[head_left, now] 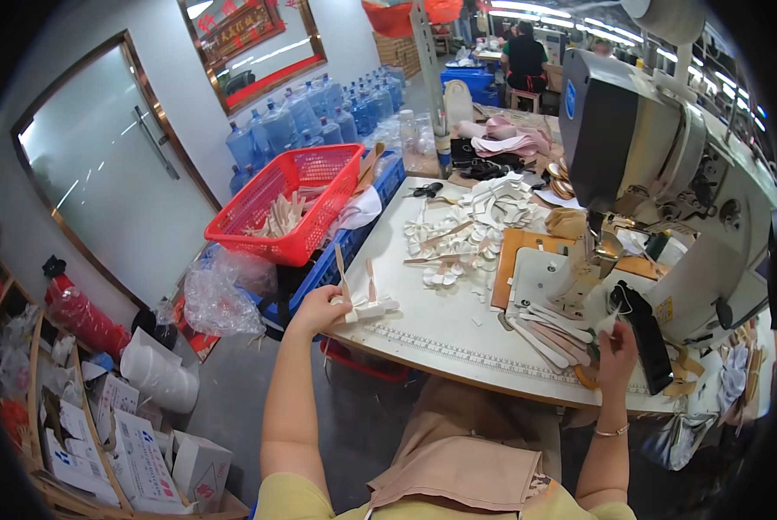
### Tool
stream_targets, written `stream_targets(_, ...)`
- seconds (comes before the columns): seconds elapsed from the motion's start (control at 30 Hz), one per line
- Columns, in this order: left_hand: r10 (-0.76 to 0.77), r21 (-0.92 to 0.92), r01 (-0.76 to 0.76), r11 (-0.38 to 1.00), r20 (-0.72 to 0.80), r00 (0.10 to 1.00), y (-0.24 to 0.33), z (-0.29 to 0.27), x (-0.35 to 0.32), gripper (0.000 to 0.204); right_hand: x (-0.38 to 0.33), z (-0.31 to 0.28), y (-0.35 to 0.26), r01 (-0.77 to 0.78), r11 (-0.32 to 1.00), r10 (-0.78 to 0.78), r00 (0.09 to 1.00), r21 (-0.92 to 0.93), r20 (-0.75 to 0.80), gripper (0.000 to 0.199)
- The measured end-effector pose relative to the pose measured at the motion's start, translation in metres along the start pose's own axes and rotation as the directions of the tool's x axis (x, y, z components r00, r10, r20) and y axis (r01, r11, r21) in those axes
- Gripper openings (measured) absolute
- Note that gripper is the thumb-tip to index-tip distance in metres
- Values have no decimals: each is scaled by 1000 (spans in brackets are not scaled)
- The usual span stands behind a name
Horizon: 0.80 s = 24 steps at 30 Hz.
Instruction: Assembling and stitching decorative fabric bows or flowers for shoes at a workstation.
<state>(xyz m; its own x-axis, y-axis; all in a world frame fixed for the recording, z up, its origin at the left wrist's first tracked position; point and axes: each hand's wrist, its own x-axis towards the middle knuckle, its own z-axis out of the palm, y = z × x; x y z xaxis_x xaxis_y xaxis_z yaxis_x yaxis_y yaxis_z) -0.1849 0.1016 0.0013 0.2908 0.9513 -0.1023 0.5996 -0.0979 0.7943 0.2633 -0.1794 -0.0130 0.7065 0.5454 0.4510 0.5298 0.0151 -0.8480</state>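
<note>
Landmark for all places: the grey-white industrial sewing machine point(666, 173) standing on the right half of the white tabletop point(440, 334)

Left hand point(317, 309) – well to the left of the machine, at the tabletop's near left corner. Its grip is partly closed, fingers curled round a small bundle of white and tan strap pieces point(364, 305); two thin tan strips stick up out of the bundle. The bundle rests on the tabletop, not lifted clear as far as I can tell

Right hand point(617, 347) – just in front of the machine's base, raised off the tabletop, fingers drawn together. Something small may be pinched there, perhaps a strip end; too small to be sure

Between the hands, just in front of the machine's needle area: a fanned row of pale pink and beige flat strips point(549, 334). Behind that, left of the machine, a loose heap of white cut pieces point(471, 230). Further left of the machine, off the tabletop edge, a red plastic mesh basket point(289, 204) holding more tan strips, sitting on a blue crate point(341, 251)

Step in hand, as I judge it: collecting a bundle of strap pieces at the far left while the right hand waits at the sewing station – feeding stock, not stitching yet

Next move, as I judge it, calls for bringing the bundle across toward the machine without scattering it, and a firmer close of the left grip before any lift
</note>
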Motion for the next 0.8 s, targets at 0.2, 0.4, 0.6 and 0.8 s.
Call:
stream_targets(0.2, 580, 708, -187, 681, -365, 728, 42, 52, -1, 33, -21, -45, 33, -72, 968, 43, 992, -243, -123, 14)
stream_targets(0.4, 677, 351, -599, 720, -167, 717, 102, 152, 51, 27, -25, -39, 26, -48, 946, 12, 994, -321, -113, 15)
stream_targets(0.6, 605, 377, -511, 772, -191, 773, 116, 189, 93, 19, -30, -65, 50, -87, 822, -19, 983, -563, -180, 18)
stream_targets(0.8, 430, -93, -493, 865, -368, 824, 123, 149, 53, 19, -29, -62, 45, -159, 871, 76, 978, -465, -192, 35)
